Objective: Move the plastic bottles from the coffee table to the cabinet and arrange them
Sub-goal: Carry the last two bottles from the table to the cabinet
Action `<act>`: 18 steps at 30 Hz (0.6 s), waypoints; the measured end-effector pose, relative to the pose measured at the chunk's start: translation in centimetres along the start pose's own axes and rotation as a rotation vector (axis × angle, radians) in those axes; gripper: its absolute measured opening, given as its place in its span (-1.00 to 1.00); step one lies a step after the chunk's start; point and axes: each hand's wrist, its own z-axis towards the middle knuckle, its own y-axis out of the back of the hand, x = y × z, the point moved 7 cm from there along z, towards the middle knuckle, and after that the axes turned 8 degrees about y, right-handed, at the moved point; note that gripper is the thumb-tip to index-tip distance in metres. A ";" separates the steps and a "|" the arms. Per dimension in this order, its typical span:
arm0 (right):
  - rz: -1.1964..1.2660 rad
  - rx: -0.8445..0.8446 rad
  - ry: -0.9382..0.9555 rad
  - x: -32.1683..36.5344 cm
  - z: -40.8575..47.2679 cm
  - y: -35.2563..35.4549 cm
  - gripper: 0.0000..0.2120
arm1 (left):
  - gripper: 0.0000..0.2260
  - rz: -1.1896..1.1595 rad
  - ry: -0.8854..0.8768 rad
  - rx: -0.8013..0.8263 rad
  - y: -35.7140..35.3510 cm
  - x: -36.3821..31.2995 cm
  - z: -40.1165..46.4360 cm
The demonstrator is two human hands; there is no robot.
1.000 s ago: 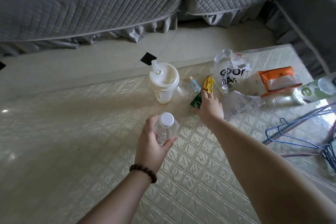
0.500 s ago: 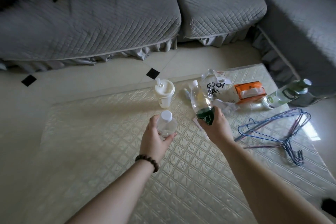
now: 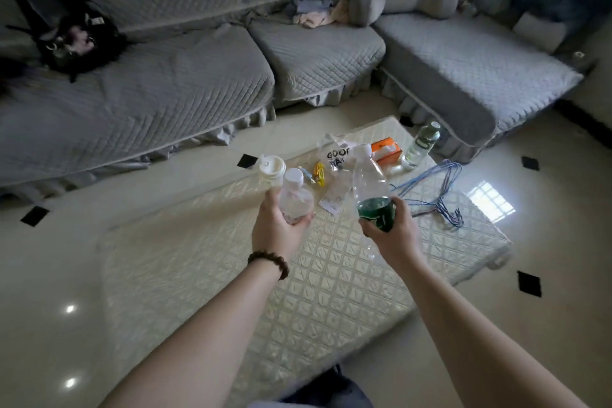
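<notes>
My left hand (image 3: 276,232) grips a small clear bottle with a white cap (image 3: 294,197), held upright above the coffee table (image 3: 231,275). My right hand (image 3: 392,235) holds a taller clear bottle with a green label (image 3: 371,185) by its lower part, tilted slightly left. A third clear bottle with a green label (image 3: 422,144) stands at the table's far right corner. A white cup with a lid (image 3: 272,169) stands at the far edge, just behind the small bottle. No cabinet is in view.
On the table's far half lie a printed plastic bag (image 3: 336,154), an orange tissue pack (image 3: 385,151), small snack packets (image 3: 318,172), a paper slip (image 3: 332,199) and blue wire hangers (image 3: 433,189). A grey corner sofa (image 3: 165,83) wraps the far side; glossy tiled floor surrounds the table.
My right hand has picked the green-label bottle off the table and raised it. Both hands have lifted higher, and the view has pulled back and up, showing the whole sofa.
</notes>
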 end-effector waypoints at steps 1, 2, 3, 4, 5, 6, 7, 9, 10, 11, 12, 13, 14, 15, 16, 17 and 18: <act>0.014 -0.032 -0.013 -0.1 -1.2 0.7 -0.36 | -0.43 -0.004 -0.032 0.017 0.1 -0.6 -0.6; 0.028 -0.064 -0.022 -0.3 -2.4 1.3 -0.36 | -0.43 -0.009 -0.060 0.035 0.1 -1.2 -1.3; 0.043 -0.094 -0.032 -0.6 -3.6 1.9 -0.37 | -0.44 -0.017 -0.088 0.055 0.0 -1.8 -1.9; 0.052 -0.122 -0.041 -0.8 -4.8 2.5 -0.39 | -0.44 -0.023 -0.113 0.073 -0.1 -2.3 -2.5; 0.061 -0.153 -0.055 -1.1 -6.0 3.0 -0.41 | -0.44 -0.025 -0.134 0.092 -0.3 -2.7 -3.2; 0.072 -0.185 -0.067 -1.4 -7.2 3.6 -0.43 | -0.44 -0.020 -0.145 0.115 -0.7 -3.0 -3.8; 0.091 -0.211 -0.080 -1.8 -8.2 3.9 -0.43 | -0.43 -0.014 -0.142 0.131 -1.0 -3.2 -4.2; 0.119 -0.271 -0.113 -2.8 -10.5 4.8 -0.42 | -0.41 -0.010 -0.153 0.175 -2.0 -3.7 -5.4; 0.127 -0.304 -0.133 -3.4 -11.8 5.4 -0.42 | -0.40 -0.008 -0.173 0.198 -2.5 -4.1 -6.2; 0.136 -0.338 -0.151 -4.0 -13.1 5.9 -0.41 | -0.39 -0.013 -0.201 0.220 -3.2 -4.5 -7.1; 0.148 -0.374 -0.168 -4.6 -14.5 6.5 -0.41 | -0.39 -0.020 -0.229 0.249 -3.9 -5.1 -8.0; 0.155 -0.410 -0.189 -5.4 -15.8 7.1 -0.40 | -0.38 -0.030 -0.257 0.280 -4.6 -5.7 -9.0; 0.156 -0.446 -0.212 -6.1 -17.2 7.8 -0.40 | -0.36 -0.034 -0.280 0.316 -5.4 -6.3 -10.0; 0.148 -0.483 -0.239 -6.8 -18.6 8.6 -0.41 | -0.34 -0.037 -0.300 0.354 -6.4 -6.8 -11.1; 0.139 -0.522 -0.262 -7.5 -20.1 9.4 -0.43 | -0.32 -0.038 -0.310 0.400 -7.5 -7.2 -12.2; 0.128 -0.562 -0.288 -8.2 -21.6 10.2 -0.45 | -0.31 -0.045 -0.319 0.444 -8.5 -7.6 -13.4; 0.121 -0.603 -0.308 -8.9 -23.1 11.0 -0.46 | -0.32 -0.050 -0.326 0.487 -9.5 -8.0 -14.8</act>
